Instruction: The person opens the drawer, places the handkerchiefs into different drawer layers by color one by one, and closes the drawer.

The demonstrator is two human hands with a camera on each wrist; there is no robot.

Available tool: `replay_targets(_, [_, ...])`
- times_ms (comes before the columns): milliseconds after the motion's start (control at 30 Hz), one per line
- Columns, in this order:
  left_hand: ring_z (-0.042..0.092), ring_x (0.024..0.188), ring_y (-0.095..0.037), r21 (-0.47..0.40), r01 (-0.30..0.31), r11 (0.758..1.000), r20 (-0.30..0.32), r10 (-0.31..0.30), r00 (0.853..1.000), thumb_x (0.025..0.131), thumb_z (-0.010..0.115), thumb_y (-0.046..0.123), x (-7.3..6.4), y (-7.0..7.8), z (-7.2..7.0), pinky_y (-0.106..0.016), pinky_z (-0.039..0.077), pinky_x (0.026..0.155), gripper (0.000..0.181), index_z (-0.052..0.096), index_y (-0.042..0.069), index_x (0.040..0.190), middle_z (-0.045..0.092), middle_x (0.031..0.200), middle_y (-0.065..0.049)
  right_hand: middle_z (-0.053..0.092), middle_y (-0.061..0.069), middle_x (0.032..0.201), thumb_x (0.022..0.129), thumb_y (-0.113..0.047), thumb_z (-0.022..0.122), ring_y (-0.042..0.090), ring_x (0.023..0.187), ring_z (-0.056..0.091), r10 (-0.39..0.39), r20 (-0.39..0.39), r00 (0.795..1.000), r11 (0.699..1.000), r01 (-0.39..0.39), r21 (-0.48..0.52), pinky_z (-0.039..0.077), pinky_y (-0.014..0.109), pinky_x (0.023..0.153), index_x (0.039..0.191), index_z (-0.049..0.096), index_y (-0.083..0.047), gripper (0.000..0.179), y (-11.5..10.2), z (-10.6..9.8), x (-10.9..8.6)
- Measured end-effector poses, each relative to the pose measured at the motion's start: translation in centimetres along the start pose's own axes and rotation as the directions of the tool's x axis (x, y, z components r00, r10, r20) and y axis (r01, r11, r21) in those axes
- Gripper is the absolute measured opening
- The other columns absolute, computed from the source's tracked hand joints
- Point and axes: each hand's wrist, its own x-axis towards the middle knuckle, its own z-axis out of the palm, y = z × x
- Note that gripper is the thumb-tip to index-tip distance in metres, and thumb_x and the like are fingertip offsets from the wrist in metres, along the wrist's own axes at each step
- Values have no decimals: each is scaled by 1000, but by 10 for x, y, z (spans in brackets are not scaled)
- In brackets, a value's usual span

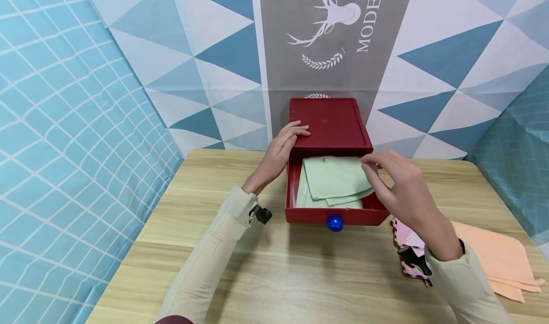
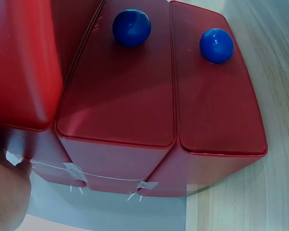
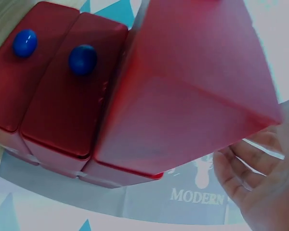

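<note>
A red drawer cabinet point(image 1: 328, 123) stands against the back of the table. Its top drawer point(image 1: 313, 215), with a blue round knob point(image 1: 335, 223), is pulled out. Inside lies a folded pale green cloth point(image 1: 336, 176), layered over more of the same green fabric. My left hand point(image 1: 280, 150) rests on the cabinet's top at its left edge. Over the drawer's right side hovers my right hand point(image 1: 396, 186), its thumb and forefinger bent near the cloth's right edge. The right wrist view shows loosely bent fingers point(image 3: 253, 161) beside the drawer's wall, nothing visible in them.
Right of the drawer, partly behind my right wrist, lie a pink patterned cloth point(image 1: 409, 240) and a folded peach cloth point(image 1: 493, 252) on the wooden table point(image 1: 300, 281). Two closed drawers with blue knobs point(image 2: 216, 45) sit below the open one. Patterned sheets point(image 1: 223, 76) hang behind.
</note>
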Motion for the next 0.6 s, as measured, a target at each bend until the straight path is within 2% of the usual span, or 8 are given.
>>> replay_targets(133, [31, 144, -10, 1, -3, 1000, 5, 3, 1000, 108, 34, 18, 0, -1, 0, -30, 23, 119, 36, 65, 10, 123, 54, 144, -2, 69, 6, 95, 94, -16, 66, 13, 84, 56, -48, -87, 995, 997, 53, 56, 42, 12, 80, 105, 72, -4, 17, -12, -7, -6])
replay_targets(233, [31, 144, -10, -2, -6, 1000, 7, 6, 1000, 108, 33, 18, -1, -1, -1, -31, 23, 120, 36, 65, 10, 123, 54, 144, -4, 64, 5, 85, 99, -28, 61, 9, 78, 51, -85, -139, 987, 984, 105, 143, 40, 15, 72, 97, 70, 1, 31, -24, -13, -12])
replay_targets(300, [31, 144, -10, -8, -6, 1000, 8, 6, 1000, 108, 33, 18, -1, -1, -1, -30, 23, 120, 36, 65, 10, 123, 54, 144, -4, 60, 1, 78, 99, -32, 60, 4, 73, 48, -89, -141, 986, 973, 116, 198, 38, 16, 64, 91, 69, 0, 35, -32, -17, -18])
replay_targets(367, [31, 144, -9, -15, -5, 1000, 8, 5, 1000, 108, 33, 17, -1, -1, -1, -30, 23, 120, 36, 65, 10, 123, 54, 144, -3, 57, -4, 73, 98, -28, 63, 0, 68, 46, -78, -117, 990, 962, 106, 252, 37, 16, 58, 87, 67, -3, 28, -40, -20, -25])
replay_targets(467, [31, 144, -11, -20, -3, 1000, 7, 3, 1000, 108, 34, 16, -1, -1, -1, -32, 23, 120, 35, 65, 10, 123, 54, 144, -3, 54, -9, 67, 95, -13, 67, -5, 60, 43, -57, -57, 997, 940, 73, 333, 36, 14, 50, 82, 66, -12, 13, -49, -21, -39])
replay_targets(500, [31, 144, -12, -21, -3, 1000, 6, 4, 1000, 108, 34, 15, -1, 0, -1, -33, 23, 120, 35, 65, 9, 124, 54, 144, -4, 54, -11, 67, 94, -7, 66, -5, 59, 44, -51, -26, 998, 928, 57, 367, 36, 15, 50, 82, 65, -15, 14, -52, -21, -44])
replay_targets(600, [32, 145, -19, -26, -9, 1000, 2, 9, 1000, 107, 34, 11, -1, 4, -1, -36, 23, 120, 35, 64, 5, 123, 54, 144, -9, 54, -11, 68, 90, 11, 60, -2, 58, 46, -62, 66, 996, 881, 23, 473, 38, 15, 50, 83, 63, -20, 33, -58, -17, -55])
